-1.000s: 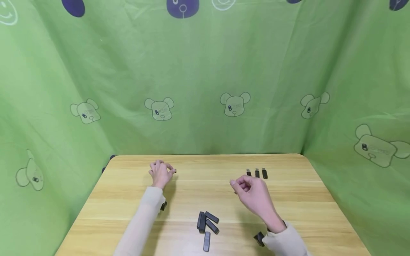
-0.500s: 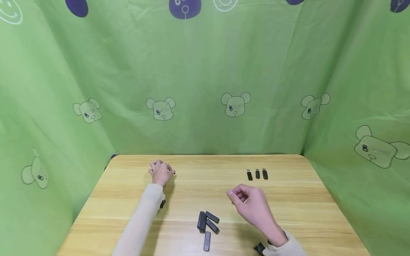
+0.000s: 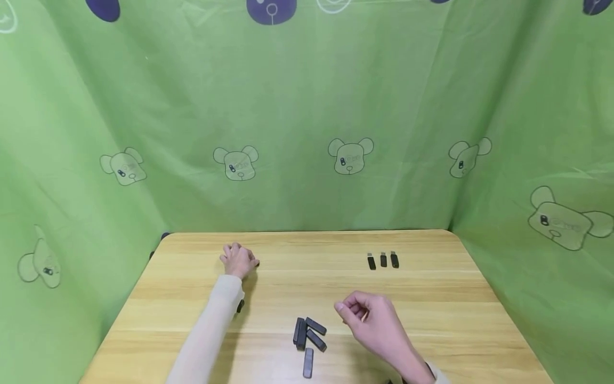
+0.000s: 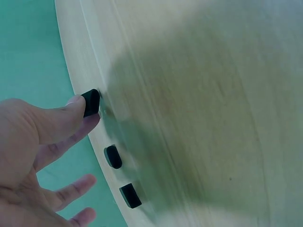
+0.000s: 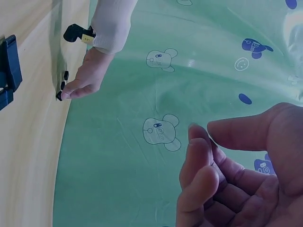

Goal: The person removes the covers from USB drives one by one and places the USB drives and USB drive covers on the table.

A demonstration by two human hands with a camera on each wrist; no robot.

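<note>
At the back left of the table, my left hand pinches a small black USB stick cap between thumb and forefinger. Two more black caps, a rounded one and a squarer one, stand beside it in a row along the table's far edge. My right hand hovers above the table with fingers loosely curled; a narrow gap shows between thumb and forefinger, and nothing is held. Beyond it lie three uncapped black USB sticks, metal plugs pointing away. Several dark USB sticks form a pile nearer me.
One greyer stick lies apart, in front of the pile. The wooden table has rounded far corners, and a green curtain with printed bear heads surrounds it on the back and sides.
My right hand has drawn back toward me, uncovering the three uncapped USB sticks fully. My left hand, with the cap, has shifted only slightly toward me.
</note>
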